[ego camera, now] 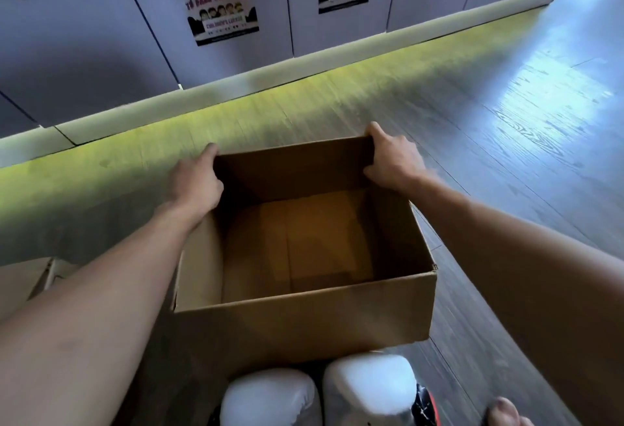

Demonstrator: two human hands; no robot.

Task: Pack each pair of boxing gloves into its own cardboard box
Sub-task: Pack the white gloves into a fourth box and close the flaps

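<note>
I read this as the locker area of a gym or sports club. On my feed a row of pale, flat locker doors [101,37] runs along the far side, standing on a light plinth [304,62]. Several doors carry the same poster [223,16]: a line of cartoon heads over a strip that seems to read "Children's locker", though the print is blurred. A yellow-green glow lies along the foot of the lockers on the grey wood-grain plank floor [526,141]. At the near edge of the floor sit white boxing gloves [270,397], close to a cardboard box [304,324], which suits a sports club.
</note>
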